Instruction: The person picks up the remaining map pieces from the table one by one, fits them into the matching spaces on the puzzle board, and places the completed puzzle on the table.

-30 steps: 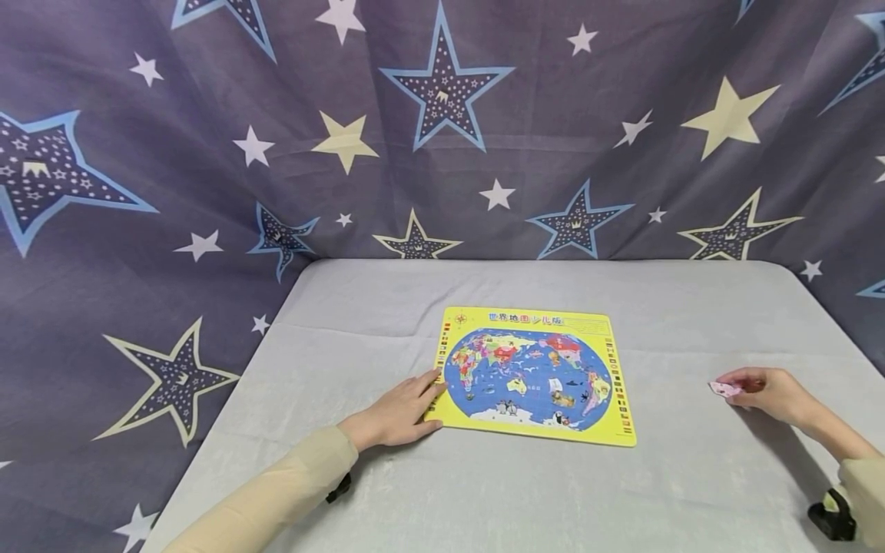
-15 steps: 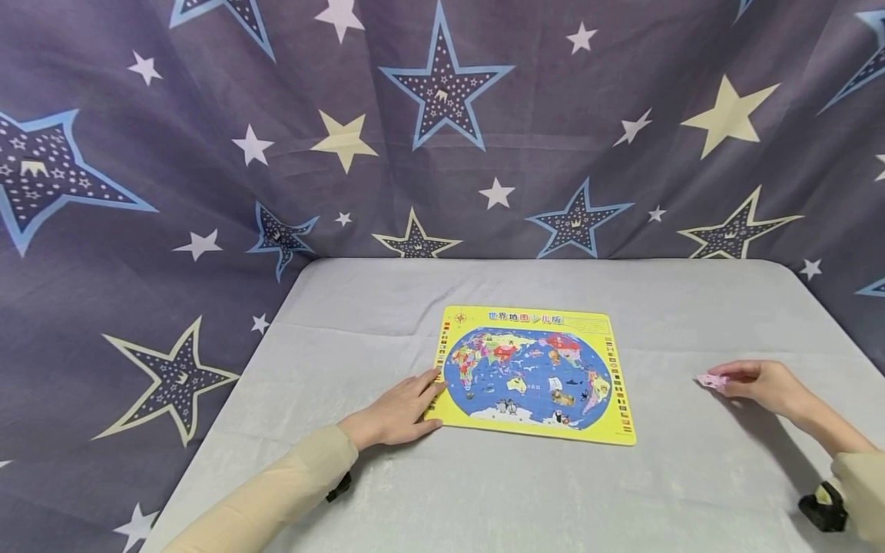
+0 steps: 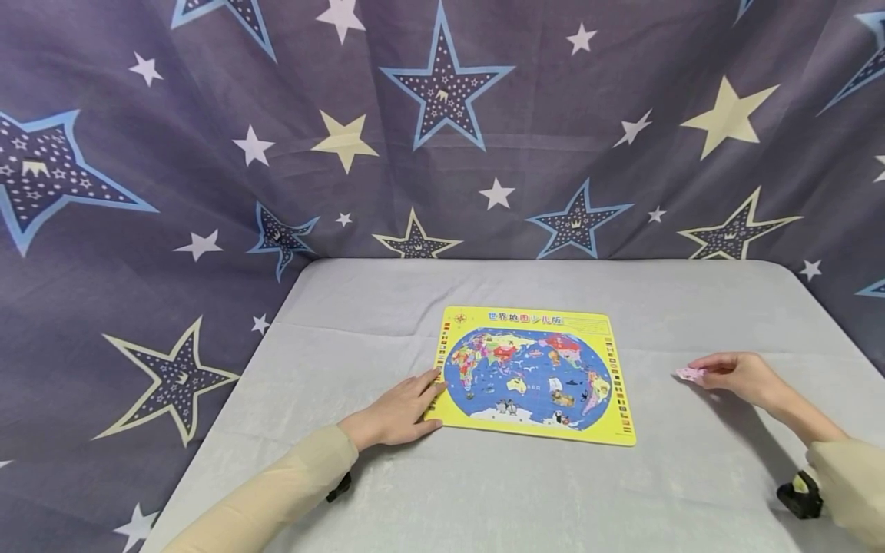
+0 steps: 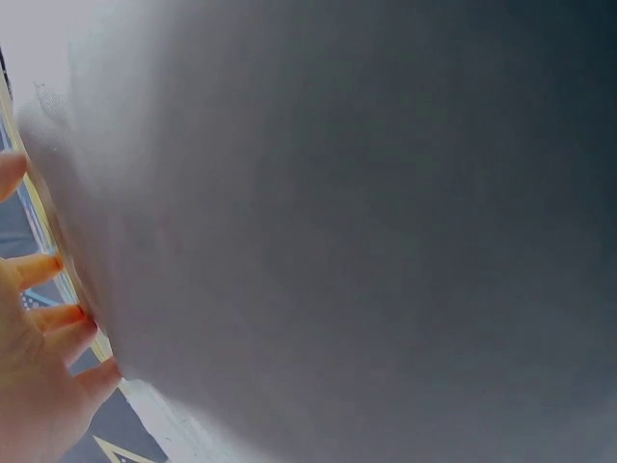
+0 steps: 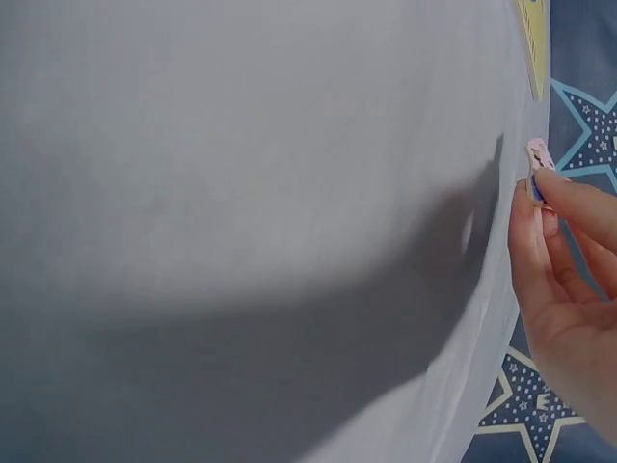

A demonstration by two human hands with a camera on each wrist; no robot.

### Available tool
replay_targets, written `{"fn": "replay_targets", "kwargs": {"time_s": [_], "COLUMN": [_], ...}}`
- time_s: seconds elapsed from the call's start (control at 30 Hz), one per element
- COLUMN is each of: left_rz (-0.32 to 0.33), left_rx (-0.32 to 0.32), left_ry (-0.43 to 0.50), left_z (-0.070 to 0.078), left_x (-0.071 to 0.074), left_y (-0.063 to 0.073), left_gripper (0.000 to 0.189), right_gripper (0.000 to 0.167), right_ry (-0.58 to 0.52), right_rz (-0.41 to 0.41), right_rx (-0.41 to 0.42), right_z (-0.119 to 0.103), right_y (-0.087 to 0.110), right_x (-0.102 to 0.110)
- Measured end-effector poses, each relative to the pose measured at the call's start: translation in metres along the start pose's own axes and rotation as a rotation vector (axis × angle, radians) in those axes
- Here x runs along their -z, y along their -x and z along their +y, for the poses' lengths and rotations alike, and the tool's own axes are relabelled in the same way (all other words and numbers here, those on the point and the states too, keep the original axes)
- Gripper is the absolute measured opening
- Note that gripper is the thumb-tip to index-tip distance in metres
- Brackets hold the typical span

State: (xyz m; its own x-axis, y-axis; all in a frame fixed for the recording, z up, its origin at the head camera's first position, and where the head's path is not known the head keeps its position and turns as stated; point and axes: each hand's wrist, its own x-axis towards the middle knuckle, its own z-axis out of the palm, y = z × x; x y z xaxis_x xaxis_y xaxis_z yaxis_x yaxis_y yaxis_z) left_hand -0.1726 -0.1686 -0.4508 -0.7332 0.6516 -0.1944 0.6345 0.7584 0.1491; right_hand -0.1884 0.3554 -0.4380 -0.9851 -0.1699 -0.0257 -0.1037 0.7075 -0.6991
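A yellow-bordered children's world map board (image 3: 535, 439) lies flat on the table, a blue oval map in its middle. My left hand (image 3: 396, 411) rests at the board's left edge, fingers extended over the border. In the left wrist view the fingers (image 4: 72, 338) line up along the board's rim. To the right of the board, my right hand (image 3: 750, 380) pinches a small flat pink-patterned piece (image 3: 688, 374) between thumb and fingertips. The right wrist view shows this piece (image 5: 538, 154) with a blue patch near the thumb; the fingers cover part of it.
A pale grey cloth (image 3: 512, 491) covers the table, with slight creases behind the board. Dark curtains with stars (image 3: 442, 184) stand along the back and left side. Dark wrist devices (image 3: 800, 495) sit under both sleeves.
My right hand has moved left and slightly away from me, bringing the pink piece closer to the map board. The left hand and the board stay where they were.
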Motion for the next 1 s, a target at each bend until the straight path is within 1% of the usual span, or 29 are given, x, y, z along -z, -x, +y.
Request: {"fn": "replay_targets", "kwargs": {"time_s": [0.13, 0.33, 0.57, 0.87, 1.0], "left_rz": [0.002, -0.003, -0.008, -0.002, 0.007], "left_rx": [-0.002, 0.004, 0.002, 0.003, -0.008], "left_ry": [0.003, 0.003, 0.001, 0.003, 0.018], "left_z": [0.0, 0.001, 0.0, 0.001, 0.001], "left_x": [0.0, 0.001, 0.0, 0.0, 0.001], "left_y": [0.0, 0.0, 0.0, 0.001, 0.001], "left_gripper": [0.062, 0.062, 0.062, 0.062, 0.062], "right_gripper": [0.032, 0.034, 0.033, 0.031, 0.031], "right_ry": [-0.007, -0.003, -0.009, -0.035, -0.06], "right_rz": [-0.018, -0.041, -0.055, -0.059, -0.066], "right_rx": [0.004, -0.011, -0.045, -0.018, -0.017], "right_z": [-0.005, -0.015, -0.027, -0.041, -0.047], "right_y": [-0.005, -0.013, -0.023, -0.036, -0.041], "right_x": [-0.003, -0.009, -0.019, -0.031, -0.036]}}
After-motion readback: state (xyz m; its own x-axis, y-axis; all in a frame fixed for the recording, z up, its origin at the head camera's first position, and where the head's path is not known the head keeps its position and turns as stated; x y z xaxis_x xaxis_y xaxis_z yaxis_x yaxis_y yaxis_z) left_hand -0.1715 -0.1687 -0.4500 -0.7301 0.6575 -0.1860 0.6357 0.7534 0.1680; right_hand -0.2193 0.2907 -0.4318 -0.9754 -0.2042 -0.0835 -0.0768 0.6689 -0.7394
